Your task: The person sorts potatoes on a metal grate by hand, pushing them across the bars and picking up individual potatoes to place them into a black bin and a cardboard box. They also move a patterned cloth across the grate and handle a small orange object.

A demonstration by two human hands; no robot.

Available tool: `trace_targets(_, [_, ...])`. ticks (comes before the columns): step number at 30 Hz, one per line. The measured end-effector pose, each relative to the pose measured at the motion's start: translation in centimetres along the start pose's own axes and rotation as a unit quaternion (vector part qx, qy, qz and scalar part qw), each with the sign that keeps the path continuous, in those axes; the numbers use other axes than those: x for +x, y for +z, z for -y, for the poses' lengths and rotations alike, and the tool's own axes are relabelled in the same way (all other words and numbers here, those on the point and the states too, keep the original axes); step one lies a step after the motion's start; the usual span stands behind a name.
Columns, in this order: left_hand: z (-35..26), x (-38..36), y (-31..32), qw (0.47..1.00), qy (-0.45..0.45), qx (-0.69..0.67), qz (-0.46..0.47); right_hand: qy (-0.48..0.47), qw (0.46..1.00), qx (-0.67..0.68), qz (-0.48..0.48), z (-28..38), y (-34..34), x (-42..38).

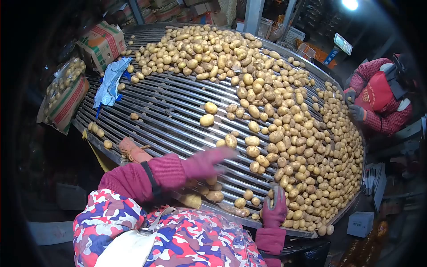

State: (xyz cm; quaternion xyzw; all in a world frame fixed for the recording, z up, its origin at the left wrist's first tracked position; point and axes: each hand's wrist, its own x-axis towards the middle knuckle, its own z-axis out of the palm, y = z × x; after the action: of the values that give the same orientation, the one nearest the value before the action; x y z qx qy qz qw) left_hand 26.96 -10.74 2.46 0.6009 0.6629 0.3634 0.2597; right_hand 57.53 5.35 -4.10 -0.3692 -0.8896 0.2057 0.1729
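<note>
Nearest, the right hand [274, 209] in a magenta glove rests on the near rim of the roller table [169, 107], fingers closed around a small grey object I cannot identify. The left hand [209, 161], blurred, stretches flat with fingers extended over the steel bars, holding nothing, beside 1 potato [231, 141]. Potatoes like it look firm, fairly heavy, dusty rather than slippery, best gripped whole around the middle. Farther out, the potato heap [284, 111] spreads across the table. A co-worker's gloved hand [357, 112] reaches in at the far right edge.
</note>
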Motion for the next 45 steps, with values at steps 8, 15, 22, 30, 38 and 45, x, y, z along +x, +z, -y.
trace_targets(8, [10.2, 6.1, -7.8, 0.915, -0.21, 0.33, -0.099, 0.016, 0.999, 0.033, -0.009, 0.7, -0.3, 0.4])
trace_targets(15, [8.1, 6.7, -6.2, 0.91, -0.182, 0.368, 0.059, 0.02, 0.998, 0.04, -0.032, 0.9, -0.5, 0.6])
trace_targets(22, [7.4, 3.0, -0.1, 0.992, -0.063, 0.107, -0.029, 0.003, 0.999, 0.037, -0.03, 0.6, -0.4, 0.8])
trace_targets(30, [-2.6, 4.4, 10.1, 0.908, -0.167, -0.383, -0.037, 0.014, 0.985, 0.174, 0.007, 4.6, -0.8, -1.2])
trace_targets(38, [-5.0, 2.6, 10.7, 0.925, -0.037, -0.286, 0.247, 0.067, 0.978, 0.154, -0.122, 3.6, -5.7, -6.8])
trace_targets(45, [-2.4, -1.6, -3.9, 0.943, -0.085, 0.246, 0.206, 0.399, 0.9, -0.171, 0.039, -3.6, -16.7, -16.2])
